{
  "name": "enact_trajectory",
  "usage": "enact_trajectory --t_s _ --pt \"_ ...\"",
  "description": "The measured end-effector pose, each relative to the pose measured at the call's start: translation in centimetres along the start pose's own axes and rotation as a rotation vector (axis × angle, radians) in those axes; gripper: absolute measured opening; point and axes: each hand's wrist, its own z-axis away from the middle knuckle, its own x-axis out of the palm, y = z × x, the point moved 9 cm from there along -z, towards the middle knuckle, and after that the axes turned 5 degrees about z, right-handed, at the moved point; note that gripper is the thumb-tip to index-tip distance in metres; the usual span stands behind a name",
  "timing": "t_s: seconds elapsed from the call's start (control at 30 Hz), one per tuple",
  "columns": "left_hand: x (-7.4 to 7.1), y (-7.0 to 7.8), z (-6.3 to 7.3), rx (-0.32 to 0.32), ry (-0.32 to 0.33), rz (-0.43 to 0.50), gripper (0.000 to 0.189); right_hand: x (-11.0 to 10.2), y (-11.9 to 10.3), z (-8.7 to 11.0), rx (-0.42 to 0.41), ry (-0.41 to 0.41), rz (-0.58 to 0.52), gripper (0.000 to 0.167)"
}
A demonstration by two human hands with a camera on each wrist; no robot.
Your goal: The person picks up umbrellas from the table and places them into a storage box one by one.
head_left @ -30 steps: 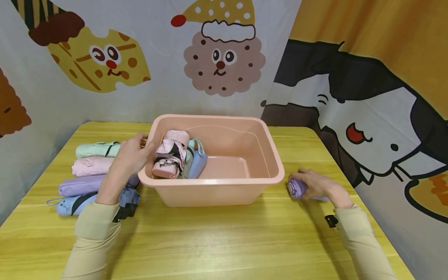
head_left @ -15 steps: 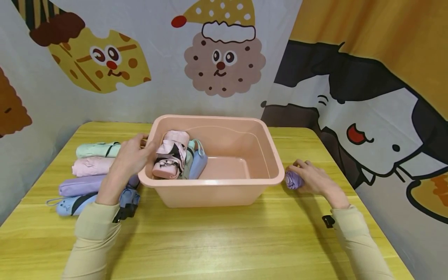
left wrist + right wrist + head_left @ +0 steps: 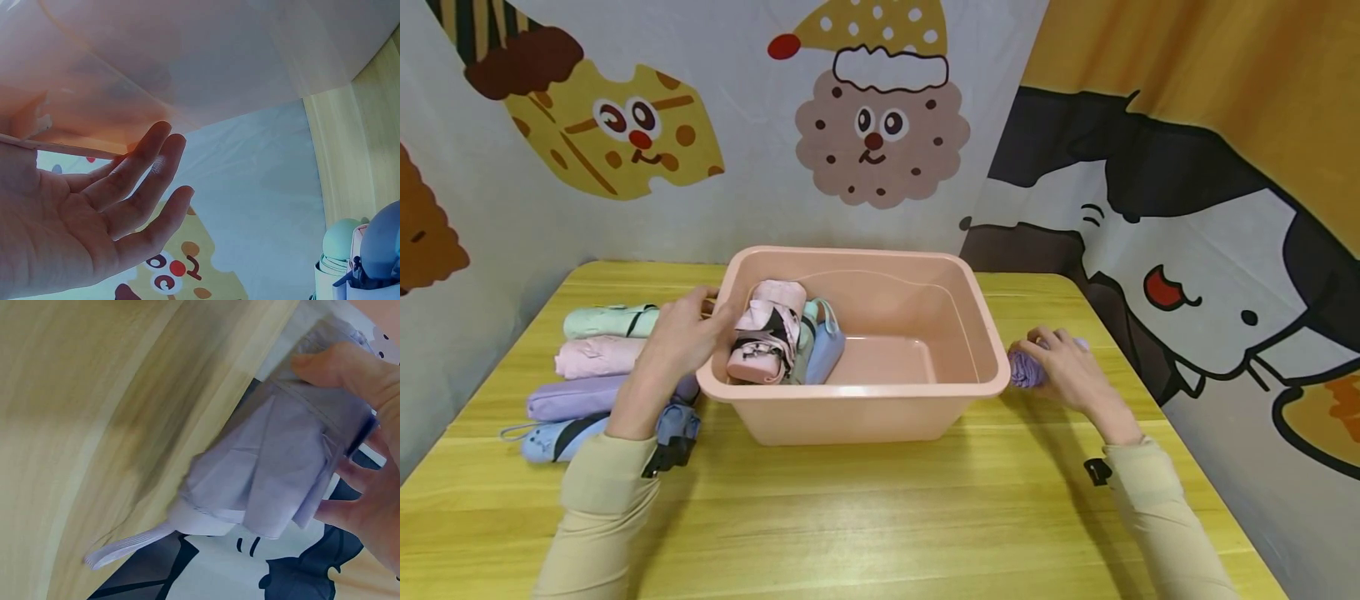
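Observation:
In my right hand [image 3: 1071, 371] is a folded purple umbrella [image 3: 1026, 369], gripped just off the right end of a pink plastic bin [image 3: 850, 412]. The right wrist view shows thumb and fingers round the umbrella's wrapped lilac cloth [image 3: 275, 456], its wrist strap [image 3: 128, 547] hanging toward the tabletop. My left hand [image 3: 681, 337] holds the bin's left rim, the thumb over the edge and the fingers [image 3: 147, 178] loosely bent under it outside. Inside the bin's left part lie a pink patterned umbrella [image 3: 767, 333], a green one [image 3: 805, 333] and a blue one [image 3: 825, 350].
Left of the bin, several folded umbrellas lie in a row, among them a mint one [image 3: 602, 321], a pink one [image 3: 597, 357], a purple one [image 3: 572, 400] and a blue one [image 3: 550, 439], partly behind my left arm. A cartoon-printed cloth [image 3: 737, 167] hangs behind the wooden table [image 3: 850, 517].
My right hand has moved left and away from me with the purple umbrella, turning it and bringing its end up to the bin's right rim. The left hand has stayed in place.

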Motion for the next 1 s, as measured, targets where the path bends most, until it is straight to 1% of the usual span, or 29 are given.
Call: enact_trajectory --t_s 0.1,0.33,0.6,0.7,1.0 --pt "0.0 0.0 0.0 0.001 0.002 0.000 0.063 -0.8 0.1 -0.3 0.004 0.069 0.011 0.065" --pt "0.0 0.1 0.0 0.007 0.000 -0.001 0.064 -2.4 0.3 -0.7 0.032 0.179 0.032 0.070" --pt "-0.1 0.2 -0.1 0.027 0.008 -0.009 0.061 -4.8 -0.1 -1.1 0.022 0.362 0.058 0.076" --pt "-0.1 0.2 -0.1 0.035 0.012 -0.011 0.061 -5.6 -0.2 -1.3 0.032 0.411 0.058 0.076" --pt "0.0 0.0 -0.1 0.026 0.010 0.000 0.060 -7.7 -0.6 -2.0 0.047 0.556 0.037 0.075"
